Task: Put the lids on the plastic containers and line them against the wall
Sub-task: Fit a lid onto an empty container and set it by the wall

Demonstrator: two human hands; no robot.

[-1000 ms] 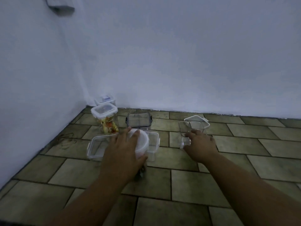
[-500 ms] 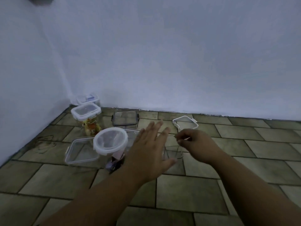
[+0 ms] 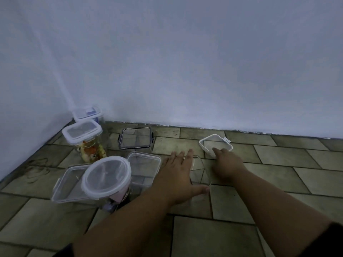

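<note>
nearest, two bare forearms reaching forward over the tiled floor [image 3: 204, 238]. left hand [image 3: 176, 175] spread flat and wide, palm down, fingers splayed, thumb out along the near rim of a clear open container [image 3: 199, 172] that stands between the hands; resting on or just over its left side, closed on nothing. right hand [image 3: 227, 165] past that container's right side, fingertips touching the near edge of a white-rimmed square lid [image 3: 216, 143] lying tilted on the floor; fingers loosely curled, whether pinching the rim yet cannot be told.

probably light, thin, stiff plastic, slick and nearly see-through, so easy to skid on tile or tip under a push. best taken by the lid's rim at opposite edges, container steadied at its upper walls, then pressed down corner by corner. clip flaps likely need to stay out of the way.

left of the hands, a crowded cluster: round lidded tub [image 3: 106, 178] over a flat rectangular container [image 3: 65, 184], another clear box [image 3: 143, 164] beside it. little elbow room there. farther back, a dark-rimmed container [image 3: 135, 139], a lidded jar with colourful contents [image 3: 83, 136], and a blue-labelled one [image 3: 87, 113] in the corner.

right half of the floor open up to the wall [image 3: 204, 71]; plenty of room along its base for a row.
</note>
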